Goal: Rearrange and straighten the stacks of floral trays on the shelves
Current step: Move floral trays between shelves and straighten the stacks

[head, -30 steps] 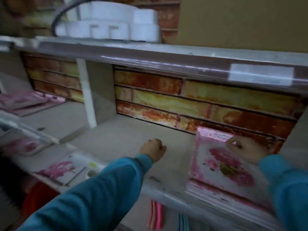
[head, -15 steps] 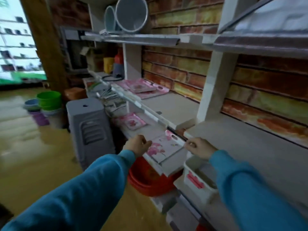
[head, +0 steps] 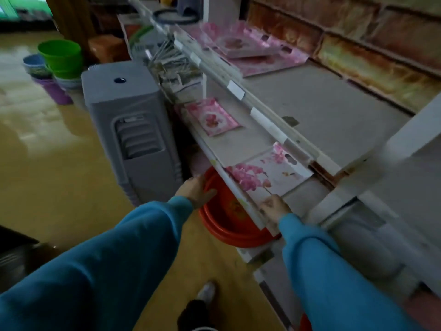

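— On the lower shelf [head: 241,149], where's the tray?

— The orchid-print floral tray [head: 267,175] lies flat at the near end, skewed to the shelf edge. The right hand [head: 274,207] touches its near corner; whether it pinches, I cannot tell. The left hand [head: 195,191] is relaxed, holding nothing, beside the red basin [head: 222,218].

— How will it handle?

— Likely light, stiff and slick; take it by opposite rims. A smaller pink tray [head: 212,119] sits farther along.

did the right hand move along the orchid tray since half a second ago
Yes. The right hand has shifted from the orchid tray's far corner to its near corner, by the shelf's front rail.
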Available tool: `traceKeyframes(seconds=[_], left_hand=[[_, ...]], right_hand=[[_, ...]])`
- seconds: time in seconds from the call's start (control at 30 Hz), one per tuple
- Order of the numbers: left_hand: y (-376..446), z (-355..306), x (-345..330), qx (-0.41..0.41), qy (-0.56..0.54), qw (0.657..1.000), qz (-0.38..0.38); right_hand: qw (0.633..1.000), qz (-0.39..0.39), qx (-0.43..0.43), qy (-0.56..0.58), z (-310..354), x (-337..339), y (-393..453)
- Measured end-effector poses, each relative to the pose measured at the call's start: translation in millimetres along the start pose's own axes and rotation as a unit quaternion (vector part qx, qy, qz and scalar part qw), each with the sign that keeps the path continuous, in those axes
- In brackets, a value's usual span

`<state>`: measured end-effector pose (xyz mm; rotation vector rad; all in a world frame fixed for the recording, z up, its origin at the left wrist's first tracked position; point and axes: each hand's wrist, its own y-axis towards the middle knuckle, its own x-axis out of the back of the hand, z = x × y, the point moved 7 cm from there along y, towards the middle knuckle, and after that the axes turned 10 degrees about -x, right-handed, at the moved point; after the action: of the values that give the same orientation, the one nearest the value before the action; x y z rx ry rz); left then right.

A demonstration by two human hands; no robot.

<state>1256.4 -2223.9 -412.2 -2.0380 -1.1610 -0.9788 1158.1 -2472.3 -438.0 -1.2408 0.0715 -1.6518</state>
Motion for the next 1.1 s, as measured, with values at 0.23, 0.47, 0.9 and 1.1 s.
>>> traceKeyframes(seconds=[0.23, 0.47, 0.9, 1.1], left_hand=[[154.8, 18.5, -40.2, -0.027, -0.002, 0.998, 0.055], [262.4, 34.0, -100.1, -0.021, -0.019, 0.992, 0.127], [410.7, 39.9, -199.1, -0.084, 0.015, 0.98, 0.182], [433.4, 45.3, -216.9, -0.109, 0.032, 0.982, 0.151]], right_hand=[[0.986, -0.033, -0.159, 0.034, -19.5, 2.4, 127.7], [0.967, -0.051, -0.244, 0.059, -41.6, -5.3, 202.2], [0.923, -0.118, -0.32, 0.179, -93.3, -26.4, 315.9], [0.897, -0.202, -0.361, 0.156, -102.7, -29.6, 324.7]])
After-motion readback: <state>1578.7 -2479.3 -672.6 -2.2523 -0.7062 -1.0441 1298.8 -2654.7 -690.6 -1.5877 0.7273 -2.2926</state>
